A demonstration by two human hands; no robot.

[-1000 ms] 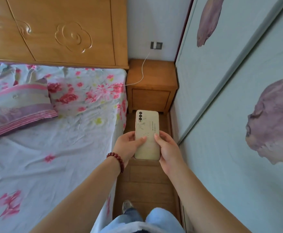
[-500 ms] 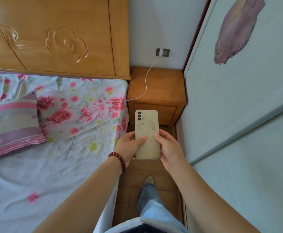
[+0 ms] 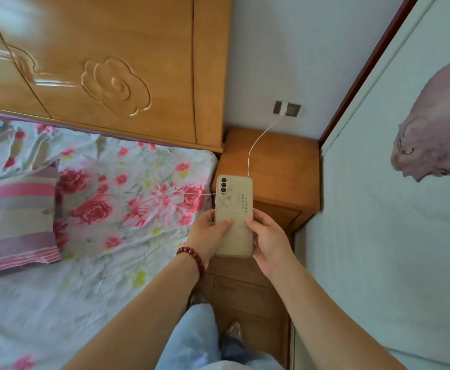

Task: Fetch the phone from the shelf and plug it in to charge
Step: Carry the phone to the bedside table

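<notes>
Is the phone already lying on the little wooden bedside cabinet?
No, the phone is held up between the left hand and the right hand, in front of the bedside cabinet.

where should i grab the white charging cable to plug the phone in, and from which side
Judging by its pose, take the white cable near its loose end on the bed, coming from above with the left hand. It runs from the wall charger over the nightstand; the plug tip is too small to see. The right hand can keep the phone.
</notes>
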